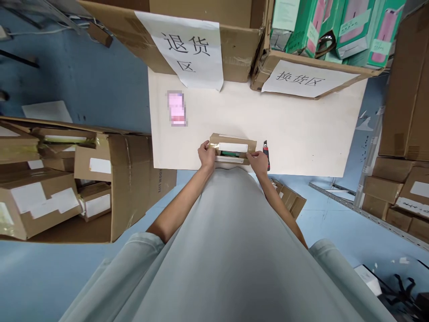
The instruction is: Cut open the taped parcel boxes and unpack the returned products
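Observation:
A small brown cardboard box lies at the near edge of the white table, its top partly parted along the middle. Something green shows through the gap, and white label strips run on both sides of it. At the box's left end my left hand grips the flap edge with its fingers closed. My right hand pinches the flap at the right end. Just right of that hand lies a red and black utility knife.
Two large cartons with paper signs, a left one and a right one holding green boxes, stand along the table's back. A blurred pink item lies at left. An open carton of parcels stands left; stacked boxes stand right.

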The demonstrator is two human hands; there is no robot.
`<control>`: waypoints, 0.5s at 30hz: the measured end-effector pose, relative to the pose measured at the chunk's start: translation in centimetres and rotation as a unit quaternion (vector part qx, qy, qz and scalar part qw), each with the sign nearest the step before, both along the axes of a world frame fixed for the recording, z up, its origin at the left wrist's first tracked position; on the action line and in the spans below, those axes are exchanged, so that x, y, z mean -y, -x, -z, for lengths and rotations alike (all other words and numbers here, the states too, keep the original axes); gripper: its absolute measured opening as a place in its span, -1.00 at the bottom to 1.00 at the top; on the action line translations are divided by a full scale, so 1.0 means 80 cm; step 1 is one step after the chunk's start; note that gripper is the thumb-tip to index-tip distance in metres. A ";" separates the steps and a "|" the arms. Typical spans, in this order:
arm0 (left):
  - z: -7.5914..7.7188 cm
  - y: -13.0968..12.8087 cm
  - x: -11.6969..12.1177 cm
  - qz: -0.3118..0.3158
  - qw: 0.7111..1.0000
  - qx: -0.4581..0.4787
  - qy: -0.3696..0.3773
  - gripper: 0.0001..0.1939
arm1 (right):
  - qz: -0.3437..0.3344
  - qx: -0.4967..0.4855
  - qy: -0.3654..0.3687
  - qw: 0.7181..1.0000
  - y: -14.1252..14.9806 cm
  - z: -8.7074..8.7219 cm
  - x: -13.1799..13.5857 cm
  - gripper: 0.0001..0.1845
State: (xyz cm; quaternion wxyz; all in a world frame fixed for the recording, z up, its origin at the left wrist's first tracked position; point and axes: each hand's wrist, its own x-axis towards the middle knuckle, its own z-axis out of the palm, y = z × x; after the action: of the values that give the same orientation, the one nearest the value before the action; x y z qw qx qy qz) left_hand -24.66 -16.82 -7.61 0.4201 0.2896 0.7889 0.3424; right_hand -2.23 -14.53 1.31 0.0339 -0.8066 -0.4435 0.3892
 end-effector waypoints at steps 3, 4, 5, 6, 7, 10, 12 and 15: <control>-0.015 0.001 0.005 -0.087 0.995 0.054 0.014 -0.23 | -0.047 0.003 -0.008 0.999 -0.006 0.006 -0.012 -0.67; -0.020 0.002 0.006 -0.086 0.994 0.064 0.006 -0.21 | -0.065 0.006 -0.009 0.998 -0.007 0.008 -0.016 -0.67; -0.024 0.004 0.006 -0.077 0.995 0.071 -0.002 -0.19 | -0.086 0.010 -0.009 0.996 -0.009 0.009 -0.019 -0.68; -0.027 0.007 0.007 -0.065 0.995 0.074 -0.005 -0.18 | -0.107 0.020 -0.012 0.994 -0.010 0.010 -0.021 -0.67; -0.030 0.010 0.008 -0.052 0.996 0.072 -0.003 -0.17 | -0.129 0.036 -0.022 0.991 -0.012 0.010 -0.022 -0.64; -0.036 0.019 0.016 -0.005 0.999 0.035 0.019 -0.18 | -0.227 0.076 -0.101 0.966 -0.018 0.008 -0.026 -0.52; -0.038 0.023 0.022 0.043 0.999 0.003 0.015 -0.19 | -0.314 0.067 -0.145 0.936 -0.023 0.006 -0.032 -0.54; -0.040 0.026 0.032 0.117 0.992 -0.040 -0.012 -0.19 | -0.369 0.049 -0.129 0.919 -0.032 0.005 -0.053 -0.54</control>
State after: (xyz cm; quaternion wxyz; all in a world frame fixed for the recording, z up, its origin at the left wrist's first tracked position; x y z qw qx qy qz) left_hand -26.75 -19.39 -4.42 0.4219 0.3987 0.7615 0.2883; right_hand 0.36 -10.28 0.90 -0.0302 -0.5924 -0.7573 0.2732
